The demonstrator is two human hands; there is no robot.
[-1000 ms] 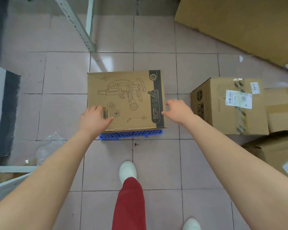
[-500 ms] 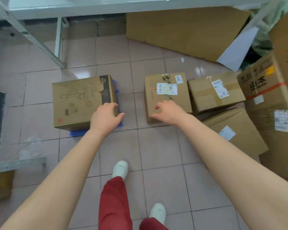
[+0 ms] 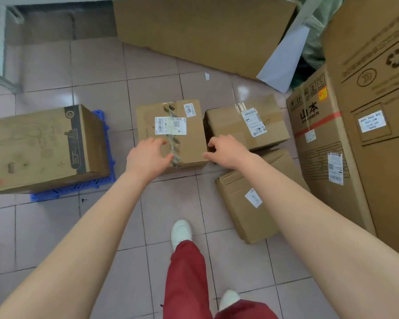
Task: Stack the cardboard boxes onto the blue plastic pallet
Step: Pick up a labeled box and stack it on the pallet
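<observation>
A printed cardboard box [image 3: 44,146] sits on the blue plastic pallet [image 3: 72,188] at the left. To its right, on the floor, stands a taped box with white labels [image 3: 171,130]. My left hand [image 3: 148,157] is over that box's near left corner, fingers spread, holding nothing. My right hand [image 3: 226,151] is at its near right edge, fingers curled into the gap beside a second labelled box [image 3: 247,125]. Whether either hand touches the taped box I cannot tell. A third box [image 3: 251,196] lies tilted on the floor below my right forearm.
Tall cartons [image 3: 355,134] stand along the right side. A large flat cardboard sheet [image 3: 200,33] leans at the back. A metal rack leg [image 3: 0,42] is at the far left. My white shoes [image 3: 181,231] and red trousers are on the pink tiled floor.
My hands left the printed box on the pallet and swung right to the taped box. The view turned right and moved closer to the floor boxes.
</observation>
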